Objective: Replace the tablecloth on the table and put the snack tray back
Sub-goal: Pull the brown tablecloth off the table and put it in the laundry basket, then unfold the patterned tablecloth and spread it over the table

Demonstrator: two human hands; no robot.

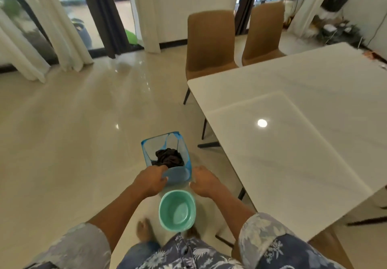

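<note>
A blue mesh hamper [146, 153] stands on the floor in front of me, with a dark crumpled cloth [168, 156] inside it. My left hand [151, 182] grips the hamper's near rim, fingers curled over the edge. At the hamper's right near corner my right hand [204, 183] has its fingers bent and apart; whether it touches the hamper I cannot tell. The white table [293, 122] on the right is bare, with no cloth on it. No snack tray is in view.
A teal plastic basin [177, 210] sits on the floor just below my hands, next to my bare feet. Two brown chairs [211, 44] stand at the table's far side. White curtains [52, 28] and glass doors line the back wall.
</note>
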